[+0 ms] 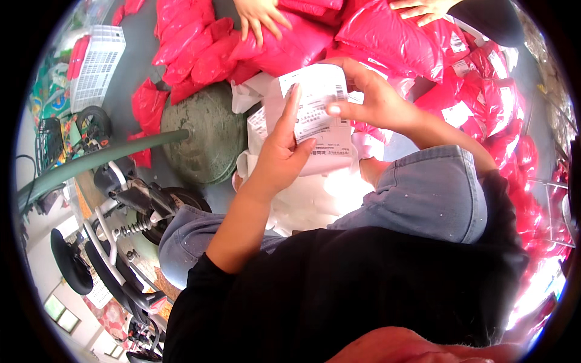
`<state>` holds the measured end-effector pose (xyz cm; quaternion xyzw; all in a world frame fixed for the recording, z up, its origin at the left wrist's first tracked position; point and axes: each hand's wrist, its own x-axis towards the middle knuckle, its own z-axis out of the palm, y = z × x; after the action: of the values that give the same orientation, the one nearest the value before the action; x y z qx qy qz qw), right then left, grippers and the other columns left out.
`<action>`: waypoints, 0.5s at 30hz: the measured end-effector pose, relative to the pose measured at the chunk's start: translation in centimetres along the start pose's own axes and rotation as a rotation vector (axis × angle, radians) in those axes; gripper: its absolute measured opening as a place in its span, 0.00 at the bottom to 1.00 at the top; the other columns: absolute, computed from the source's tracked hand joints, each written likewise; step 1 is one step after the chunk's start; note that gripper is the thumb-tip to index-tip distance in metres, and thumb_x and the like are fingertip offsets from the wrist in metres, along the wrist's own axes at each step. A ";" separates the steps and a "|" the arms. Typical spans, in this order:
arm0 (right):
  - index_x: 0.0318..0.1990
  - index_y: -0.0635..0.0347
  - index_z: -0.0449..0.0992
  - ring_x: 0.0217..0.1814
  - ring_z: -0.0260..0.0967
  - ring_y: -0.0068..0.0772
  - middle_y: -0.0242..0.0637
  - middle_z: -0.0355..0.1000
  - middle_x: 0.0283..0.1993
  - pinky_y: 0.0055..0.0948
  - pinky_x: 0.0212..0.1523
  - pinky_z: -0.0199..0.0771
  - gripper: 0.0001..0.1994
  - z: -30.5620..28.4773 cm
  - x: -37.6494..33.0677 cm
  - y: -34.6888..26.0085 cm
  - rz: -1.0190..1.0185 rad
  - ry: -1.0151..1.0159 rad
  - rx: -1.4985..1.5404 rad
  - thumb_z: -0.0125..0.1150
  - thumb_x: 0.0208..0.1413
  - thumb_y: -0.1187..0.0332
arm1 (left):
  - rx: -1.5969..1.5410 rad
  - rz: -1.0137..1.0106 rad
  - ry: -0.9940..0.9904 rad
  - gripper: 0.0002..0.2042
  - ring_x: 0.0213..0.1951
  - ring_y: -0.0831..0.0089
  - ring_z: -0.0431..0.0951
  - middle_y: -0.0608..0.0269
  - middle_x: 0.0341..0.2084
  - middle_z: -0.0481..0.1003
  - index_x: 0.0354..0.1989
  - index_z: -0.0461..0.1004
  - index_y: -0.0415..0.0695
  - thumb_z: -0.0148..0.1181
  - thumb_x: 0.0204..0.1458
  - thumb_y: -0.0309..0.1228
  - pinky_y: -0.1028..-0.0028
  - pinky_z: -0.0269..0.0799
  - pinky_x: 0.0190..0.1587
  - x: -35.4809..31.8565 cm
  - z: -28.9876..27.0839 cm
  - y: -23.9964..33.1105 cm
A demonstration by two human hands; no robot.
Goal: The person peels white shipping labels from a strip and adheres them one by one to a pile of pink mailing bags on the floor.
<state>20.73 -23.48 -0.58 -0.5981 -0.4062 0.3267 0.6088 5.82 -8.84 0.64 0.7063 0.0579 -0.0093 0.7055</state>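
Between my two hands is a white printed shipping label (318,88) with barcodes. My left hand (281,145) grips its left edge, the thumb lying over the lower part. The right hand (372,100) holds its right side, with thumb in front and fingers behind. Below hangs a longer run of white label sheets (330,160), which continues down as pale paper (296,199) between my knees. Bright glare washes out part of that paper.
Red plastic parcels (387,30) heap ahead and to the right, some labelled. Another person's hands (260,18) rest on or near them. To my left stand a round greenish metal base (200,136) with a pole, a white crate (100,66) and a scooter (121,199).
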 end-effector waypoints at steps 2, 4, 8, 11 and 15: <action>0.48 0.64 0.64 0.45 0.64 0.24 0.36 0.68 0.42 0.27 0.46 0.64 0.19 -0.2 -0.3 0.2 0.073 0.078 0.056 0.59 0.50 0.69 | -0.092 0.046 0.019 0.41 0.50 0.73 0.64 0.53 0.53 0.59 0.62 0.27 0.44 0.47 0.45 0.13 0.76 0.58 0.50 0.7 1.0 0.5; 0.35 0.63 0.71 0.30 0.65 0.14 0.27 0.71 0.28 0.17 0.30 0.66 0.10 -0.5 -0.5 0.6 0.100 0.235 0.272 0.63 0.45 0.73 | -0.166 0.051 0.107 0.45 0.40 0.76 0.72 0.53 0.41 0.70 0.61 0.20 0.45 0.51 0.46 0.17 0.77 0.66 0.41 1.2 1.1 0.8; 0.31 0.61 0.73 0.29 0.64 0.13 0.26 0.71 0.27 0.15 0.29 0.64 0.07 -0.6 -1.0 -0.4 0.161 0.188 0.207 0.63 0.45 0.72 | -0.289 -0.039 0.218 0.34 0.35 0.78 0.73 0.56 0.35 0.73 0.61 0.42 0.41 0.55 0.48 0.23 0.79 0.68 0.37 2.3 1.0 0.6; 0.32 0.60 0.73 0.30 0.64 0.14 0.26 0.71 0.28 0.16 0.31 0.62 0.08 -0.8 -1.1 0.0 0.114 0.154 -0.094 0.64 0.44 0.70 | -0.147 -0.203 0.192 0.17 0.29 0.81 0.72 0.60 0.30 0.74 0.49 0.64 0.37 0.54 0.50 0.25 0.81 0.67 0.32 2.5 0.1 -1.1; 0.31 0.60 0.73 0.26 0.61 0.12 0.25 0.69 0.27 0.15 0.25 0.59 0.07 -1.0 -1.1 1.2 0.181 0.142 -0.041 0.64 0.43 0.72 | 0.096 -0.284 0.221 0.08 0.19 0.85 0.67 0.67 0.17 0.73 0.31 0.73 0.36 0.56 0.50 0.30 0.82 0.62 0.22 2.4 0.5 -2.1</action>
<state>21.22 -24.87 -1.79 -0.6661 -0.3131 0.3287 0.5918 8.05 -9.13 -1.71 0.7204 0.2338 -0.0338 0.6521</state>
